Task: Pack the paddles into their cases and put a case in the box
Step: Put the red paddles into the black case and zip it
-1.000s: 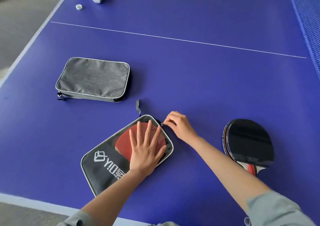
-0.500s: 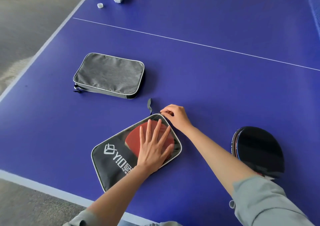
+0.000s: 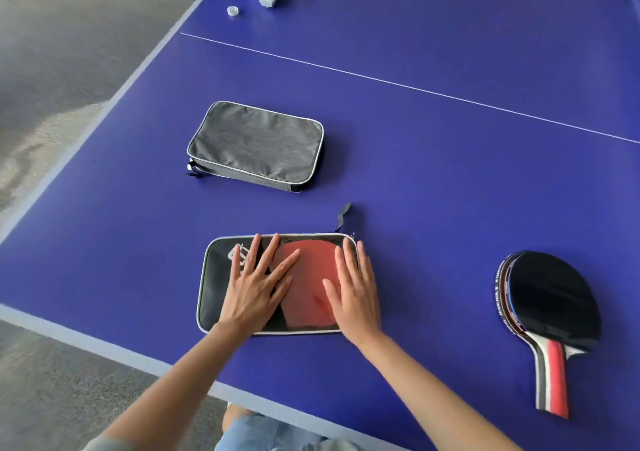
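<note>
Both hands, left hand (image 3: 258,286) and right hand (image 3: 353,288), lie spread flat on the black case (image 3: 216,288) (red paddle (image 3: 308,277) inside) near the desk (image 3: 433,180) front edge; pushing could slide it off.

A black case (image 3: 214,288) with grey piping lies flat near the table's near edge, a red paddle (image 3: 310,284) showing through its clear window. A closed grey fabric case (image 3: 256,145) lies flat farther in, toward the left edge. Well to the right, stacked paddles (image 3: 550,298) lie black face up, their striped handles pointing at the near edge.
</note>
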A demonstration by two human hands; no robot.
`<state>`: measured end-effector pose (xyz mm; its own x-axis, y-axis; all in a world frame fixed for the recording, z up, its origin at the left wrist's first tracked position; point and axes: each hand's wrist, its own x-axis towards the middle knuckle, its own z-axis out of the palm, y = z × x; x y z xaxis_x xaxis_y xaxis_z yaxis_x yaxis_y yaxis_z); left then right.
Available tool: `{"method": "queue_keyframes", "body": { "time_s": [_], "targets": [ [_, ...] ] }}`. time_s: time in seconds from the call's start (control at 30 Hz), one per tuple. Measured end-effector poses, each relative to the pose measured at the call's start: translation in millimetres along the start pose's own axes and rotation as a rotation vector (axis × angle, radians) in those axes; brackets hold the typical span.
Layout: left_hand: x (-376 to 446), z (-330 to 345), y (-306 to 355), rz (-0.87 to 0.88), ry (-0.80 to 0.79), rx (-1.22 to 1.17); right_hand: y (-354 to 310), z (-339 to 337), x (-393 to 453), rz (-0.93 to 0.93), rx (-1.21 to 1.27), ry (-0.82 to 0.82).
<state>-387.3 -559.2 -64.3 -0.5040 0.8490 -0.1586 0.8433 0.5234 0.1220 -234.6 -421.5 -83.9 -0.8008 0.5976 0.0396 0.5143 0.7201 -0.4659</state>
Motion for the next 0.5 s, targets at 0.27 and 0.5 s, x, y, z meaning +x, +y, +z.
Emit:
{"method": "queue_keyframes", "body": {
  "time_s": [0.27,0.5],
  "targets": [
    [15.8,-11.4,-92.7,0.019,0.009,-0.018,-106.0,44.5,31.1,0.142,-0.102,-0.018],
    [29.8,-9.5,-137.5,0.149,0.052,0.055,-138.0,64.6,41.6,0.222,-0.168,0.02]
  ]
}}
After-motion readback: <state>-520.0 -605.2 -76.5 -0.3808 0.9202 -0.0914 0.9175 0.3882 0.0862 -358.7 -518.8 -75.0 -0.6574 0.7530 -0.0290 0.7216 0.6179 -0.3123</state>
